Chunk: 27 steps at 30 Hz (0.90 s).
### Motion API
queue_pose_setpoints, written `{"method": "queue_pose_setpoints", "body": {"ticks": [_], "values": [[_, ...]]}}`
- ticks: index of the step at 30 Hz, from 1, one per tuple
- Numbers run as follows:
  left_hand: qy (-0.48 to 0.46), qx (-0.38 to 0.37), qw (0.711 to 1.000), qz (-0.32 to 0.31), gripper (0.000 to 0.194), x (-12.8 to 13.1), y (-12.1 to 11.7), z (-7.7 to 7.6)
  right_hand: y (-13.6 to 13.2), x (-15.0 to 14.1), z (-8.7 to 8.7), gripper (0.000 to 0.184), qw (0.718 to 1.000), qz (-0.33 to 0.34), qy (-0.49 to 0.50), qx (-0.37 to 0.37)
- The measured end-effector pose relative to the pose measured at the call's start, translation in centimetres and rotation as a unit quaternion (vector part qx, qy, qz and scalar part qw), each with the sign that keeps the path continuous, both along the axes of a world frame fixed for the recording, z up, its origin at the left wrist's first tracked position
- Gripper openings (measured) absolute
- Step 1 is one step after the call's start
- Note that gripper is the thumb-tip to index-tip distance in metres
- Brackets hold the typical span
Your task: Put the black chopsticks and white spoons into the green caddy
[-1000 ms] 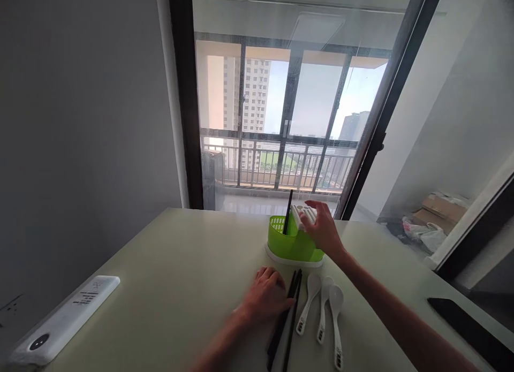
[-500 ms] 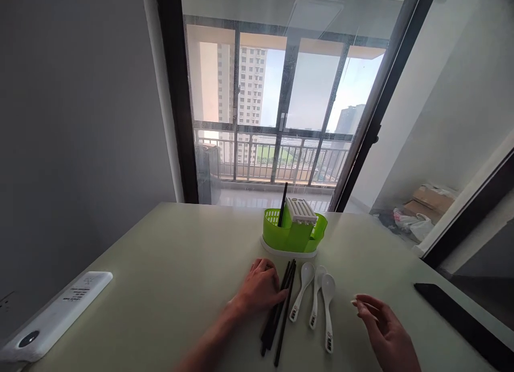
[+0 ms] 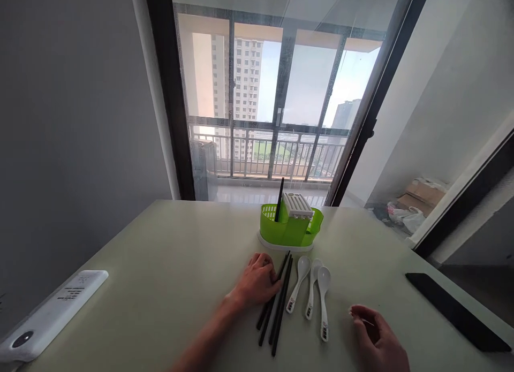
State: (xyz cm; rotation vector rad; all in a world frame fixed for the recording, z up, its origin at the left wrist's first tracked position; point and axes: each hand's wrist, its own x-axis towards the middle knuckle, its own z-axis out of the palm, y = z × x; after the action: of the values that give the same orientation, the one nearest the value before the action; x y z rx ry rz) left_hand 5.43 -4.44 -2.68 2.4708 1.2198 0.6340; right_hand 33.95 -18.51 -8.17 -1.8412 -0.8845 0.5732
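Note:
My left hand rests on the table with curled fingers, its thumb lying across several black chopsticks. The hand covers part of these sticks, which fan out slightly. Just right of them, three white spoons lie side by side, bowls pointing away from me. At the lower right, my right hand hovers near the table, fingers curved and apart from the thumb, with nothing visible in it. Beyond the spoons stands a green utensil holder with a white slotted top; black chopsticks stand upright in its left basket.
A long white device lies along the left of the pale table. On the right edge is a flat black object. A glass sliding door rises behind the table, and a cardboard box with bags sits beyond on the right.
The chopsticks under my left hand have spread apart a little. My right hand has lowered slightly, its fingers more curved. The whole view has shifted a little.

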Motion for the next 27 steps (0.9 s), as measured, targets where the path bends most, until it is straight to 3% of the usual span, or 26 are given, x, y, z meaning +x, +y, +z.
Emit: {"method": "queue_pose_setpoints", "body": {"ticks": [8,17,27], "values": [[0.057,0.040,0.998,0.002,0.020,-0.2,0.0,0.1,-0.3,-2.0,0.3,0.039,0.995,-0.025,-0.090,0.040],[0.140,0.078,0.987,-0.017,0.017,-0.9,0.3,0.6,-0.5,-2.5,0.4,0.039,0.994,-0.018,-0.101,0.048],[0.197,0.148,0.965,0.086,0.020,-1.7,2.3,-1.0,-0.6,-2.9,1.0,0.037,0.991,-0.018,-0.114,0.065]]}}
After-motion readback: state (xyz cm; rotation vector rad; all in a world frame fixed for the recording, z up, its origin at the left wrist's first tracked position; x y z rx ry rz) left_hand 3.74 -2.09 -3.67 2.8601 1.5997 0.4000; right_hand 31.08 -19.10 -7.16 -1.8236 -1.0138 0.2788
